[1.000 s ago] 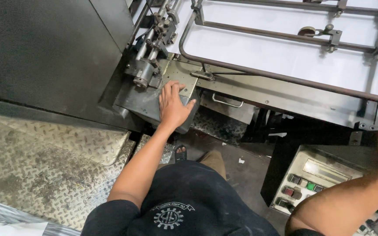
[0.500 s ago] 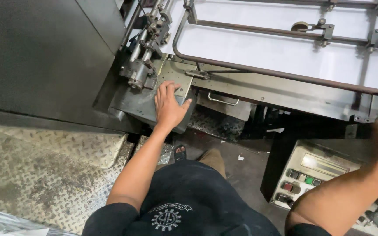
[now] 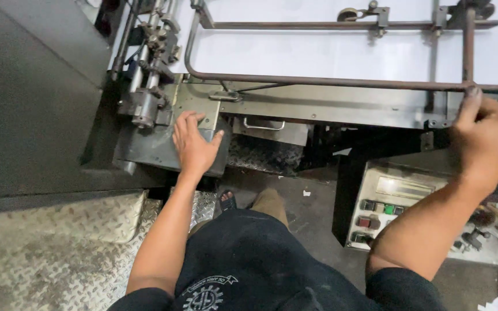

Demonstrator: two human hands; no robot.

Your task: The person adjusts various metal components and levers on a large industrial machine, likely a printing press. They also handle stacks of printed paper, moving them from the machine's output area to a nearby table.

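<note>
Steel ledge [image 3: 145, 147] under left hand [image 3: 194, 144].

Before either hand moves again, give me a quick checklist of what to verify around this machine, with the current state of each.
1. Left hand supported: ok, it lies flat on the grey metal bracket plate.
2. Left fingers away from the roller mechanism: cannot tell, they lie close beside it and the gap is hard to judge.
3. Right hand on something firm: ok, a fingertip touches the brown rail of the guard frame.
4. White sheet stack flat under the frame: ok, no lifted edges show.
5. Control panel within reach: ok, just below the right forearm.
6. Footing: ok, one sandalled foot stands on the dark floor beside the tread plate.
</note>
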